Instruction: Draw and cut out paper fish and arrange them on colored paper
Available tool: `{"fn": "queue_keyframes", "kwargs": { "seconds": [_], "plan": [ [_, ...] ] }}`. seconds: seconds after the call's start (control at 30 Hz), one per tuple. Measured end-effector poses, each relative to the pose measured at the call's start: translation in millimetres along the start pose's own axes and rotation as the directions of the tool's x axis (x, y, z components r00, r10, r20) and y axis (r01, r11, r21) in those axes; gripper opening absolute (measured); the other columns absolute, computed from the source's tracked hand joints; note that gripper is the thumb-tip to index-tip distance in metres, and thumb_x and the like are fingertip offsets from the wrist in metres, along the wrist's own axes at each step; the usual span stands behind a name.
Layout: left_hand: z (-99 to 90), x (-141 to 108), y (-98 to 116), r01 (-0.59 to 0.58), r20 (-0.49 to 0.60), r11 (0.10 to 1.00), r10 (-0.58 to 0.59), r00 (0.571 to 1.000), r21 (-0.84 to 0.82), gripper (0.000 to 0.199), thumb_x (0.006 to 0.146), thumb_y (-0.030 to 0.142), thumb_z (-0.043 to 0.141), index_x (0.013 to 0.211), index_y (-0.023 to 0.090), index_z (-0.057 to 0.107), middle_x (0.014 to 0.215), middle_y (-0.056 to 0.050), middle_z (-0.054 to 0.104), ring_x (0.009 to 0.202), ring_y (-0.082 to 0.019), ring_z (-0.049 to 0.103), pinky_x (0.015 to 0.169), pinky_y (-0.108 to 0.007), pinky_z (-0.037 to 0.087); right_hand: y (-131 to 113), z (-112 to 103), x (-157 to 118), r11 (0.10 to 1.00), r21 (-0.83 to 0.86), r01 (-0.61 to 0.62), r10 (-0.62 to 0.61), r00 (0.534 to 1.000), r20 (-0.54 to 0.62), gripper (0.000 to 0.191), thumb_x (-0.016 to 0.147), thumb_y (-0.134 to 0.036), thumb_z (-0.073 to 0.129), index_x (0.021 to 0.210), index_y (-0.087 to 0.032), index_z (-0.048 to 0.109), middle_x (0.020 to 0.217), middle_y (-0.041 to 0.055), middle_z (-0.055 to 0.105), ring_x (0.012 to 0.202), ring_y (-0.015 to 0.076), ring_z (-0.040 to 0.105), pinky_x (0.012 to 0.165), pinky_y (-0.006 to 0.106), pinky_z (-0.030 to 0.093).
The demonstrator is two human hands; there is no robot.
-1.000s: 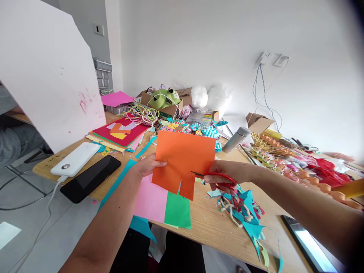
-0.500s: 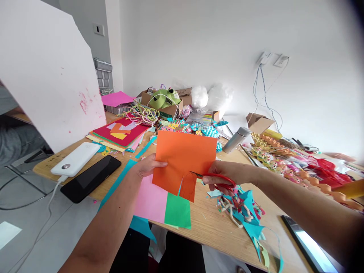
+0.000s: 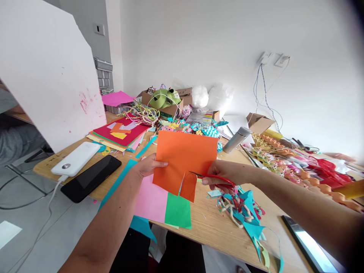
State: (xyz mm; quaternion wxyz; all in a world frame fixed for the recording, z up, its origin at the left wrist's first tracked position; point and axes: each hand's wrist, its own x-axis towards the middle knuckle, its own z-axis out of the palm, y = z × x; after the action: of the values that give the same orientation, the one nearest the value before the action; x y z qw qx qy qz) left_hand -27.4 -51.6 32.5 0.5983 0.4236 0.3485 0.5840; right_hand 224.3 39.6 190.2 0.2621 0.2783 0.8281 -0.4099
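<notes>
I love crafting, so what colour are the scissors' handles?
The scissors' handles are red, seen best in the head view.

"What's the wooden table (image 3: 212,227) like at its left end?"
"A white power bank (image 3: 75,159) lies just beside a black phone (image 3: 91,179), with a stack of coloured paper (image 3: 133,132) behind them."
"And at the near edge?"
"A pink sheet (image 3: 150,199) and a green sheet (image 3: 178,210), side by side."
"Further right?"
"A tangled heap of scraps (image 3: 247,212), mostly teal, then a lit-screen device (image 3: 309,242) at the edge. Behind the scraps, a silver bottle (image 3: 237,140)."
</notes>
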Motion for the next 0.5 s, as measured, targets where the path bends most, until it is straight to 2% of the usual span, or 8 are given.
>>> {"fn": "queue_keyframes", "kwargs": {
  "seconds": [0.27, 0.5],
  "plan": [
    [0.0, 1.3, -0.5, 0.034, 0.001, 0.999, -0.033, 0.999, -0.037, 0.047, 0.064, 0.028, 0.081, 0.108, 0.021, 0.066, 0.109, -0.012, 0.070, 0.107, -0.033, 0.063, 0.092, -0.046, 0.048, -5.1, 2.9, 2.2, 0.997, -0.060, -0.051, 0.049, 0.998, -0.034, 0.060, 0.072, -0.074, 0.058, 0.068, -0.014, 0.060, 0.045, 0.0002, 0.057, 0.036, 0.0080, 0.047, 0.037, 0.019, 0.036],
    [0.2, 1.6, -1.8, 0.001, 0.004, 0.999, -0.001, 1.000, -0.049, 0.049, 0.065, 0.027, 0.081, 0.111, 0.019, 0.066, 0.111, -0.011, 0.070, 0.109, -0.033, 0.062, 0.096, -0.047, 0.045, -8.6, 8.8, 2.1, 0.988, -0.083, -0.128, 0.123, 0.990, -0.068, 0.061, 0.070, -0.076, 0.057, 0.068, -0.016, 0.055, 0.046, 0.0007, 0.057, 0.038, 0.0088, 0.049, 0.039, 0.020, 0.037]
  ]
}}
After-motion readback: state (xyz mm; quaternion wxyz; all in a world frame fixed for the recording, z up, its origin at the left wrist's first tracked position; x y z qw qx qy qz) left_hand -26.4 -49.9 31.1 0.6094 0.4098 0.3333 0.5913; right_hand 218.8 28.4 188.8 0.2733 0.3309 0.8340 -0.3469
